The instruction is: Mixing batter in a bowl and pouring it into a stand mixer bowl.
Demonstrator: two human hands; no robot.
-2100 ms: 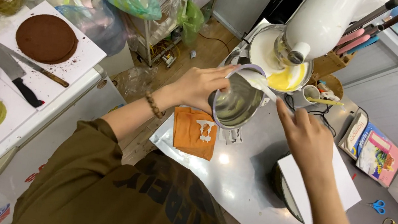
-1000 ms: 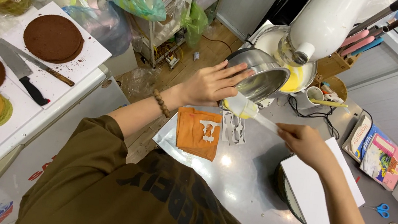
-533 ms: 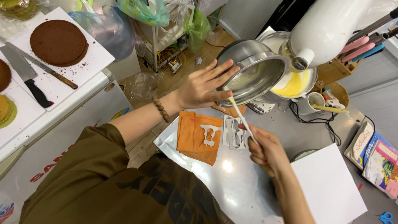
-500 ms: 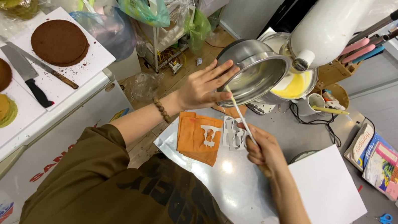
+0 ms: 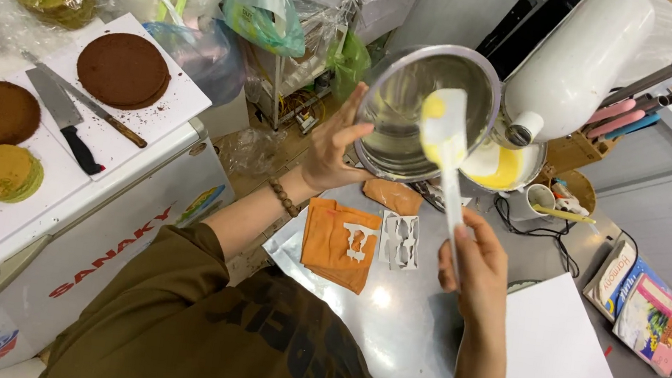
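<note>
Change: since half a second ago the spatula has swung up, so its yellow-smeared blade now lies over the mouth of the steel bowl rather than below its rim.
Left hand: fingers spread against the bowl's outer wall, pressed on it, holding it tipped on edge with the open mouth toward the person.
Right hand: fingers closed round the spatula's handle end.
Key relation: spatula's long axis runs nearly upright, from the right hand up and slightly left into the bowl; the blade is the far end.
Bowl position: raised off the tabletop, just left of the mixer bowl with yellow batter.
Nearby: orange cloth below the bowl.
</note>
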